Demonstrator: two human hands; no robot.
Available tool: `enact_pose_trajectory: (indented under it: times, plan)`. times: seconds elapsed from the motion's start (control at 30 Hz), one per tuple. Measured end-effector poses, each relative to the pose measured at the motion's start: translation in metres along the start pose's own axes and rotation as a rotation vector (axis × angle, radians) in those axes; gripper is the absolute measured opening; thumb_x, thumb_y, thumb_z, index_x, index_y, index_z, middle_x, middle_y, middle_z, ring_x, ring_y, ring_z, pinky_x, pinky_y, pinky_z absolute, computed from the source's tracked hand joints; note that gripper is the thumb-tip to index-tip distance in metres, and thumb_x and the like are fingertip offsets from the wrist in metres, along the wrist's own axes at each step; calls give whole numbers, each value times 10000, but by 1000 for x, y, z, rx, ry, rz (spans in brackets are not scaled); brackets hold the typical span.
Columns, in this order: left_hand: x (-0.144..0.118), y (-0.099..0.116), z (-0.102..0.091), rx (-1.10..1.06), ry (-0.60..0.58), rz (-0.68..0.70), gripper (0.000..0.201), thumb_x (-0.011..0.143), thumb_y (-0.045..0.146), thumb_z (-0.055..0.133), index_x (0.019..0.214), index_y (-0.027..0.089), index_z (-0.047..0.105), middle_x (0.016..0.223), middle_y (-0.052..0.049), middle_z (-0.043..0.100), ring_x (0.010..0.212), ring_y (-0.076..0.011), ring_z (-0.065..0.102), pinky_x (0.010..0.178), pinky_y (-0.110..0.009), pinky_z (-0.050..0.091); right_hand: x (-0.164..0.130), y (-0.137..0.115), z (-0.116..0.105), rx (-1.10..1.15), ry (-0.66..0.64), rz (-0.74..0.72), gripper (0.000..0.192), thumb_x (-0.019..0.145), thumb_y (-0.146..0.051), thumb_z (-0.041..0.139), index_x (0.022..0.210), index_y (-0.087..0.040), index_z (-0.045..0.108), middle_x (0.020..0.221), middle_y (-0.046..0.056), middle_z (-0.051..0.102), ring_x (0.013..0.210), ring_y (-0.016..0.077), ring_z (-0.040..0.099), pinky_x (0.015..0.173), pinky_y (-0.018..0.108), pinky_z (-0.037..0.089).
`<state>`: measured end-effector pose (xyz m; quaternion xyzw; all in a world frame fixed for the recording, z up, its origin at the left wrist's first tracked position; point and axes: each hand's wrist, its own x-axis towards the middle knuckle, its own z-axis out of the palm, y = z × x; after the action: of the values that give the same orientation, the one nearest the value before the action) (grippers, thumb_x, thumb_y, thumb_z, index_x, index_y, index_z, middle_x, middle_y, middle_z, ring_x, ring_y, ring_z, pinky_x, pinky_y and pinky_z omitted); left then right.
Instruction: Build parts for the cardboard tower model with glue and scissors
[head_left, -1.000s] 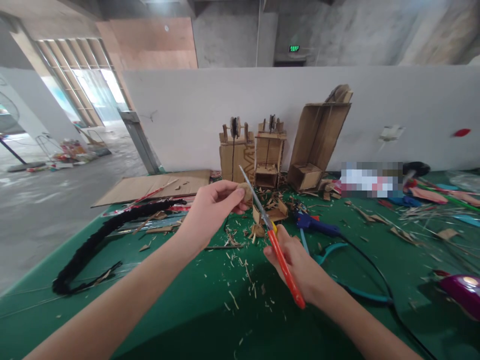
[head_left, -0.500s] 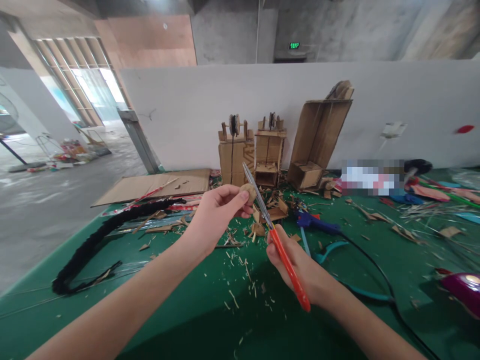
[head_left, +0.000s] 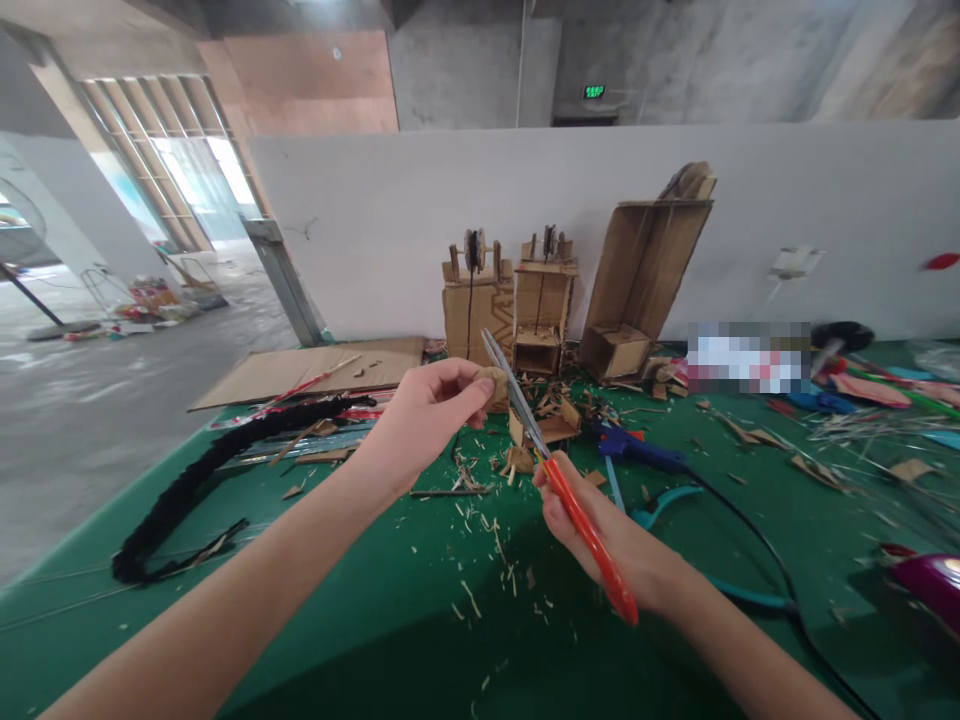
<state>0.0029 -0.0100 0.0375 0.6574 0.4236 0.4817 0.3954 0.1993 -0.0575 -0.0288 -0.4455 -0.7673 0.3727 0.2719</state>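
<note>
My left hand (head_left: 420, 415) pinches a small round cardboard piece (head_left: 493, 383) above the green table (head_left: 390, 600). My right hand (head_left: 600, 535) grips orange-handled scissors (head_left: 574, 510), whose metal blades (head_left: 514, 390) point up and left and lie against the right side of the cardboard piece. Cardboard shavings and scraps (head_left: 487, 520) are scattered on the table below both hands.
Two small cardboard models (head_left: 510, 310) and a tall open cardboard box (head_left: 637, 280) stand against the white wall. A blue glue gun (head_left: 637, 452) with a black cable lies right of my hands. A black braided cord (head_left: 202, 475) and flat cardboard sheet (head_left: 307, 370) lie left. A purple object (head_left: 926, 585) sits far right.
The scissors and my right hand have shifted slightly; the blades stay against the cardboard piece. The view has shifted a little; my left hand keeps its hold.
</note>
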Motion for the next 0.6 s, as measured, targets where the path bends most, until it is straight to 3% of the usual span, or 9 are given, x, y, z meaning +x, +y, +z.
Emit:
enact_pose_trajectory:
  times: [0.27,0.43,0.6]
  plan:
    - [0,2,5,-82,-34,-67,153,853,289,538,761,175,581,745,-37,642,600,-127,630,530,-236,482,0,1,0,4,2,17,346,903,-581,315,877,-236,323,773,-5,423,648,153,415,618,323,407]
    - [-1,4,2,-26,-29,7,122,842,257,558,762,170,589,675,-17,635,546,-98,604,528,-211,504,0,-3,1,27,-16,40,354,907,-592,301,894,-239,321,750,-23,402,627,142,396,599,310,407]
    - [-1,1,3,-43,-49,10,130,842,271,564,782,163,605,689,-17,644,568,-99,610,569,-221,529,1,6,6,17,46,21,349,912,-588,301,858,-244,317,807,-10,428,682,153,430,640,321,413]
